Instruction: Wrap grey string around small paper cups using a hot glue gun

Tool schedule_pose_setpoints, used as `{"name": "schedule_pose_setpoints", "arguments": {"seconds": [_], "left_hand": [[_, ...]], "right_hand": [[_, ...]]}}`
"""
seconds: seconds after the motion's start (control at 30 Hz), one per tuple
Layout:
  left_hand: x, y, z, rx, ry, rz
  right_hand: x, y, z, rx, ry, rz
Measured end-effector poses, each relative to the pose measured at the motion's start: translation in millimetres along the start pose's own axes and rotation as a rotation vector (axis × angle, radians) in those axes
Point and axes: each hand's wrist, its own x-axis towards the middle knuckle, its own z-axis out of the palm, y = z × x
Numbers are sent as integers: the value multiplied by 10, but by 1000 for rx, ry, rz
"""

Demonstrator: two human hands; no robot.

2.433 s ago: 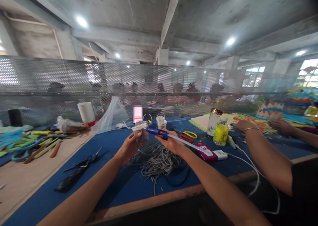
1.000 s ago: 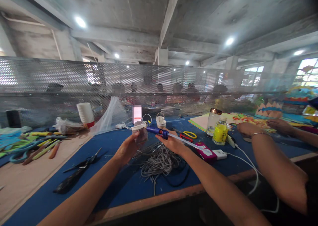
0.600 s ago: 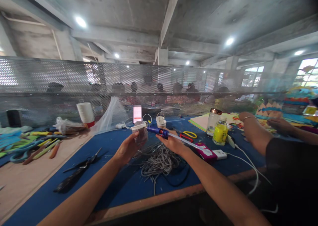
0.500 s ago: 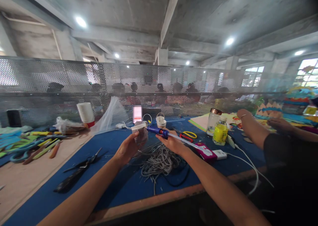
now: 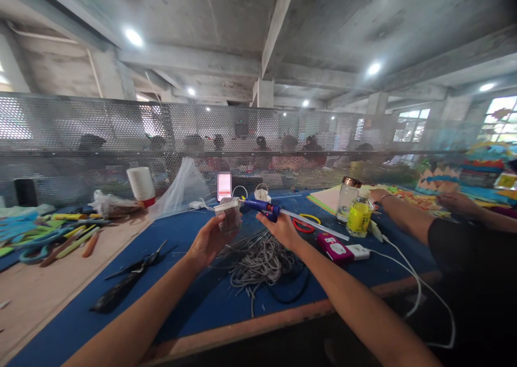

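My left hand [image 5: 209, 239] is closed around a small clear cup [image 5: 229, 219] with a white rim, held above the blue table mat [image 5: 194, 316]. My right hand [image 5: 281, 228] grips a blue glue gun [image 5: 262, 207], its nozzle pointing left at the cup's rim; whether they touch I cannot tell. A long whitish glue stick [image 5: 315, 226] sticks out of the gun's back end. Under both hands lies a tangled heap of grey cord [image 5: 260, 262]. Behind the gun stands a small white basket [image 5: 262, 193].
Black pliers [image 5: 123, 283] lie at the left, near a stack of paper cups [image 5: 140, 185]. On the right are a glass jar [image 5: 346, 200], a yellow-labelled bottle [image 5: 359, 216], a magenta box [image 5: 334, 247], red-and-yellow scissors [image 5: 304, 225] and another person's arm [image 5: 407, 213].
The glue gun has shifted slightly right and up, with its nozzle now near the cup's right rim. The cup shows more fully. The other person's arm has moved left.
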Motion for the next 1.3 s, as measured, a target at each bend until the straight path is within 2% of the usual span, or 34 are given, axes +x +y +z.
{"name": "schedule_pose_setpoints", "arguments": {"seconds": [0.1, 0.17, 0.23, 0.43, 0.57, 0.67, 0.83, 0.97, 1.03, 1.1, 1.17, 1.2, 1.3], "left_hand": [[-10, 0, 11, 10, 35, 18], [-14, -2, 19, 16, 62, 35], [-12, -6, 18, 16, 76, 49], [13, -31, -28, 35, 102, 50], [1, -33, -21, 39, 77, 59], [-26, -29, 10, 53, 19, 45], [-55, -46, 39, 101, -76, 12], [-59, -58, 59, 103, -89, 15], [-55, -58, 67, 95, -68, 23], [-44, -56, 68, 95, -38, 28], [-26, -56, 60, 100, -1, 39], [-16, -57, 55, 100, 14, 51], [16, -68, 40, 80, 38, 103]], "right_hand": [[45, 59, -38, -97, 81, 60], [78, 98, -97, -250, 148, 139], [105, 130, -177, -406, 155, 224], [120, 243, -366, -748, 44, 364], [80, 329, -371, -935, -72, 463], [49, 394, -340, -987, -126, 510], [29, 513, -286, -985, -187, 549], [28, 526, -311, -971, -229, 567], [39, 468, -333, -983, -210, 545], [63, 359, -326, -965, -119, 460], [90, 204, -259, -803, -37, 308], [99, 113, -200, -645, -56, 225], [82, -176, 47, -133, -254, 47]]}}
